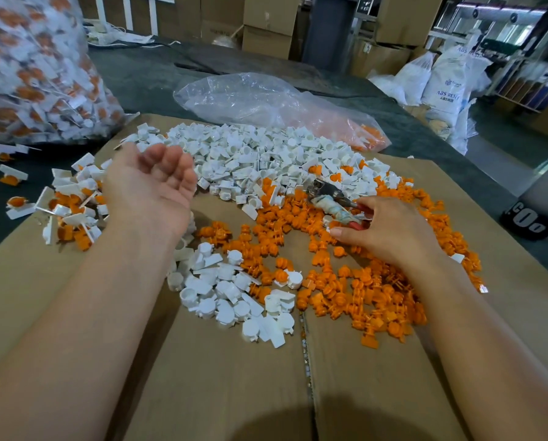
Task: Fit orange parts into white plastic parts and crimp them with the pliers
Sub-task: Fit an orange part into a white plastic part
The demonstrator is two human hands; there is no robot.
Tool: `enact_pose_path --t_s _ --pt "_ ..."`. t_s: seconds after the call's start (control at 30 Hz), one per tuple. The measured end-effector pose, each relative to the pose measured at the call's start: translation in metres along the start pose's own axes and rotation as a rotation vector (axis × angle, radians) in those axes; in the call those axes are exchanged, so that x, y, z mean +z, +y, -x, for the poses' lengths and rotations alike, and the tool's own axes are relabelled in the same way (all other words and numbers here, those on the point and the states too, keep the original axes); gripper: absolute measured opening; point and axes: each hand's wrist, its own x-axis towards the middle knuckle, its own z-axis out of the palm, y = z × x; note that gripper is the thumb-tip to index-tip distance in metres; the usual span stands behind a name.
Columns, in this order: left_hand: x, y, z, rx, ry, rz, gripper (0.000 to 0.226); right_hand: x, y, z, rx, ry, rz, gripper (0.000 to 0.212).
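Observation:
Loose orange parts point(355, 281) cover the right half of a flattened cardboard sheet point(202, 377). White plastic parts point(253, 160) lie in a big heap at the back, with a smaller cluster point(234, 297) near the middle. My left hand point(151, 189) hovers palm up above the sheet's left side, fingers loosely curled, holding nothing. My right hand point(383, 230) rests on the orange parts and grips the red handles of the pliers point(333, 198), whose metal jaws point toward the white heap. A white part shows by my right thumb.
Finished white-and-orange assemblies point(69, 211) lie at the sheet's left edge. A large clear bag of assemblies point(34, 68) stands at back left. A crumpled clear bag point(266, 103) holding some orange parts lies behind the heap. Cardboard boxes and white sacks stand further back.

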Motion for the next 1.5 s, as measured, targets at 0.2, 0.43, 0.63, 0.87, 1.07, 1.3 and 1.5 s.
enact_pose_path --t_s 0.2,0.43,0.63,0.87,1.07,1.3,1.5 --pt "0.000 -0.030 0.007 0.510 -0.269 -1.323 0.005 0.002 0.001 -0.001 -0.023 -0.019 -0.027 0.083" --pt "-0.006 -0.051 0.000 0.705 -0.452 -1.969 0.039 0.005 0.000 -0.001 -0.014 -0.078 -0.018 0.092" --pt "-0.007 -0.050 -0.001 0.741 -0.432 -2.017 0.026 0.004 -0.001 0.000 -0.007 -0.070 -0.002 0.090" --pt "-0.005 -0.049 0.004 0.736 -0.418 -1.978 0.018 -0.006 -0.015 0.009 -0.149 0.285 -0.268 0.042" --pt "-0.005 -0.049 0.006 0.737 -0.447 -1.947 0.014 0.000 -0.041 0.022 -0.432 0.119 -0.279 0.026" --pt "-0.004 -0.048 0.005 0.675 -0.459 -1.874 0.010 0.011 -0.057 0.023 -0.578 -0.094 -0.128 0.031" --pt "0.001 -0.043 0.011 0.494 -0.426 -1.457 0.018 0.012 -0.055 0.022 -0.560 -0.053 -0.112 0.016"
